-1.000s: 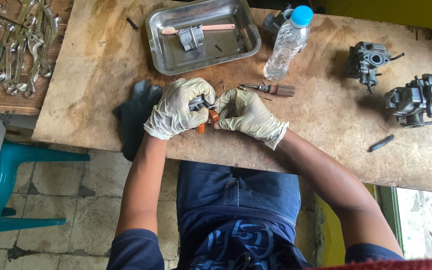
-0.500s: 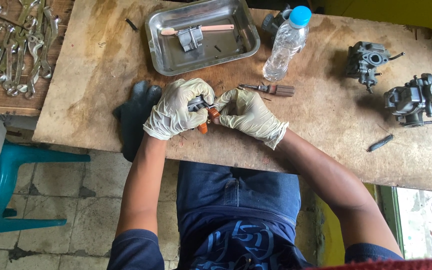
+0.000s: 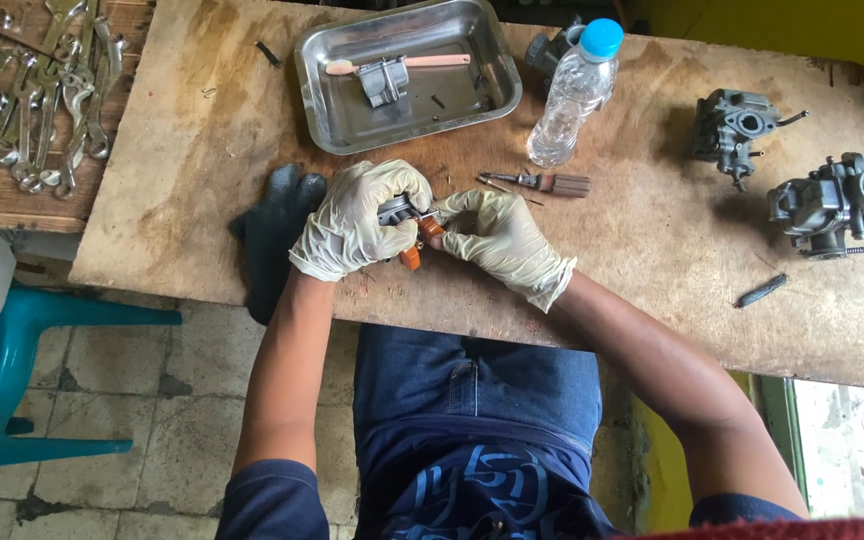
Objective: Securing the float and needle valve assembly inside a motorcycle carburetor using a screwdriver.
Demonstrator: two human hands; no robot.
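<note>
You hold a small metal part (image 3: 397, 210) over the table's (image 3: 652, 270) near edge, your left hand (image 3: 362, 218) clenched around it. Your right hand (image 3: 502, 240) grips an orange-handled tool (image 3: 419, 243) whose tip meets the part. A dark glove (image 3: 274, 235) lies just left, a screwdriver (image 3: 542, 183) just behind, with a tray (image 3: 332, 110) and bottle (image 3: 572, 95) beyond.

Worn wooden board (image 3: 202, 200) as bench top, stained and scratched. On it, far: steel tray (image 3: 317, 90), clear plastic bottle (image 3: 567, 105) with blue cap. Middle: small brown-handled screwdriver (image 3: 542, 182). Near left edge: dark glove (image 3: 272, 235), overhanging. Right: two grey carburettors (image 3: 742, 130) (image 3: 837, 205), a dark pin (image 3: 762, 290) nearer. Far left, on separate board: spanners (image 3: 22, 90).
</note>
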